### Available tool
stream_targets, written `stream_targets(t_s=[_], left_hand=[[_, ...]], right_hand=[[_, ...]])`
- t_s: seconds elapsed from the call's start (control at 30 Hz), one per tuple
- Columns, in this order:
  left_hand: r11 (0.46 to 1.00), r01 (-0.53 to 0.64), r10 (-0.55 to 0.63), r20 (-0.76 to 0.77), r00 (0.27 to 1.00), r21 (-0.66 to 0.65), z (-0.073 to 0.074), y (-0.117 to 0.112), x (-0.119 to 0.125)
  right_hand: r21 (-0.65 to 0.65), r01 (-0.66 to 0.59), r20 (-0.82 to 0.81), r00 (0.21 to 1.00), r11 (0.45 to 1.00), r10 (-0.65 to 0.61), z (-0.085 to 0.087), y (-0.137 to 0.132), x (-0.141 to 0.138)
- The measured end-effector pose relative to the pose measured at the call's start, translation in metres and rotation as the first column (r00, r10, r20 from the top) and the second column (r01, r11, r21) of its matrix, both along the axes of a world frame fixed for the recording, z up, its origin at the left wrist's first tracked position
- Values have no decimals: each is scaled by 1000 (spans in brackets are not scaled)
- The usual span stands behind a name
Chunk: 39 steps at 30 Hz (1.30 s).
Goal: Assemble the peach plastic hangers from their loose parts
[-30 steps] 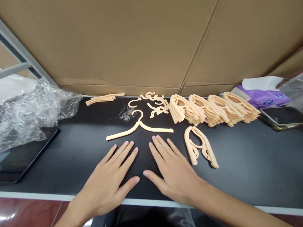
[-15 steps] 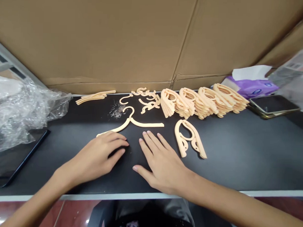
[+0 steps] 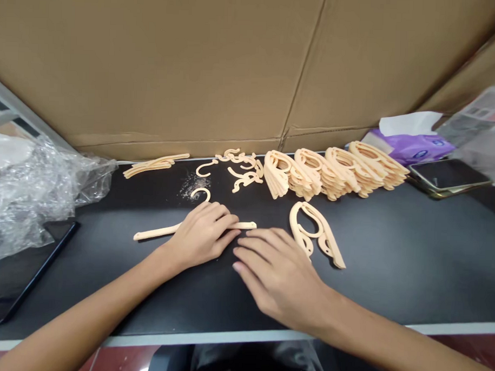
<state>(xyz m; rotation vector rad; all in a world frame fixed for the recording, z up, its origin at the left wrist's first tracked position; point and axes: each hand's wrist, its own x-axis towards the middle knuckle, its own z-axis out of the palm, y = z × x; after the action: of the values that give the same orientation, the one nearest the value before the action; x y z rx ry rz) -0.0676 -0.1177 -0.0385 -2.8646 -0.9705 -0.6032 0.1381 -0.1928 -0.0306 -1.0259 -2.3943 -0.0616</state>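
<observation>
Backdrop: I read a large brown cardboard sheet (image 3: pixel 174 69) standing along the far edge, with its creases and seams in view.

Work surface: a black bench top (image 3: pixel 411 251) with a pale rim runs across the whole view.

Left zone: crumpled bubble wrap (image 3: pixel 31 199) lies partly over a black tablet (image 3: pixel 33 275).

Right zone: a clear plastic bag (image 3: pixel 472 125) sits in the far corner, beside a purple tissue packet (image 3: pixel 411 148) and a smartphone (image 3: pixel 449 173).

Parts row: four stacks of nested peach plastic hangers (image 3: pixel 333 175) stand in a leaning line along the far side of the bench.

Folded unit: a single folded hanger (image 3: pixel 325 239) lies flat just in front of that row, near my right hand (image 3: pixel 277 276).

Loose parts: a bundle of slim arms (image 3: pixel 156 165) and a pile of hook pieces (image 3: pixel 243 177) lie farther left.

Handled part: a peach plastic hanger arm (image 3: pixel 156 231) lies across the bench, directly under my left hand (image 3: pixel 199 235).

Hook: a loose hook (image 3: pixel 201 189) sits just beyond that hand. I cannot tell whether it joins the arm.

Left fingers: the fingers (image 3: pixel 218 214) are together and curled over the arm.

Right fingers: the fingers (image 3: pixel 261 251) are close together and hold nothing, just beside the arm's far end.

Debris: pale shavings (image 3: pixel 193 186) are scattered near the hook.
</observation>
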Motion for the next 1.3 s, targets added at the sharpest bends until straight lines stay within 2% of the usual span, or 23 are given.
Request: stream_targets(t_s=[0.07,0.13,0.23,0.37,0.47,0.6,0.77,0.87,1.1,1.3], left_hand=[[1000,-6,6,-1,1000,-6,-2,-1,-1],[1000,-26,26,1,1000,-13,-5,-1,-1],[998,-64,64,5,998,-21,-7,-1,0],[994,-108,108,5,994,-31,-8,-2,-1],[993,-114,114,8,993,-33,-8,-3,-1],[993,-115,115,10,993,-9,-9,-2,0],[992,-121,121,25,992,-32,-11,-2,0],[993,-116,117,27,993,-35,-11,-2,0],[994,-106,107,29,994,-17,-12,-1,0],[993,-116,117,17,993,-24,-12,-1,0]], right_hand=[[38,70,49,996,997,-71,11,14,5],[51,132,182,973,990,-139,22,36,8],[67,156,336,927,986,-169,33,77,6],[74,195,463,862,978,-206,32,122,-7],[25,210,535,823,977,-190,27,139,-17],[-38,186,568,812,982,-132,24,149,-24],[12,78,528,846,997,-72,24,152,-28],[27,57,488,871,998,-62,22,151,-31],[12,-10,468,884,1000,3,10,147,-36],[-34,-43,484,873,999,54,8,146,-36]])
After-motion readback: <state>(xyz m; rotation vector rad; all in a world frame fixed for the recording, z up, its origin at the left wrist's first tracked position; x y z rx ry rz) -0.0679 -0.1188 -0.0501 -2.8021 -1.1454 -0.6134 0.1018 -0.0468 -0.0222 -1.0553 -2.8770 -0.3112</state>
